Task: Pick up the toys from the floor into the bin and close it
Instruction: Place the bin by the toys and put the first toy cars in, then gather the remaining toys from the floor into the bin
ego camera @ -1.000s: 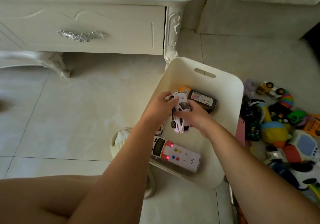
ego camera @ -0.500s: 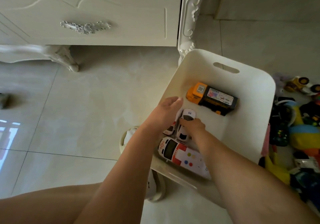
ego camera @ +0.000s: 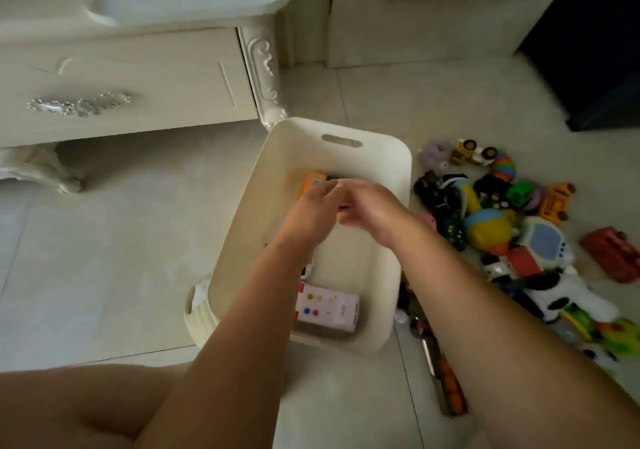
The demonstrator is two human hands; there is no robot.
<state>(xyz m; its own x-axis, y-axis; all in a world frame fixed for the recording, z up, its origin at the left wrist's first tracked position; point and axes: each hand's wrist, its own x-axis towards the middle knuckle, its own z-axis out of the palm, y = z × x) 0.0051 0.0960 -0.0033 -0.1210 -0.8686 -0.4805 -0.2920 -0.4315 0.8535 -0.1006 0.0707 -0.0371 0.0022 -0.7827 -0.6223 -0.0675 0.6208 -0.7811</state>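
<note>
A cream plastic bin (ego camera: 346,126) stands open on the tiled floor. Inside lie an orange and black truck (ego camera: 312,181) at the far end, a white and red toy with coloured buttons (ego camera: 327,310) at the near end, and a white car (ego camera: 307,270) mostly hidden under my left forearm. My left hand (ego camera: 311,209) and my right hand (ego camera: 375,207) hover side by side over the bin's far half, blurred, fingers relaxed, holding nothing I can see. A pile of several toys (ego camera: 502,223) lies on the floor right of the bin.
A cream dresser (ego camera: 138,84) with a carved leg stands close behind the bin's left corner. A cream slipper (ego camera: 197,306) sits against the bin's near left side. A red toy truck (ego camera: 613,254) lies far right. Dark furniture (ego camera: 595,50) fills the upper right.
Both hands have let go of the white car, which now lies in the bin, and have risen towards the bin's far end. The camera has swung right, showing more of the toy pile.
</note>
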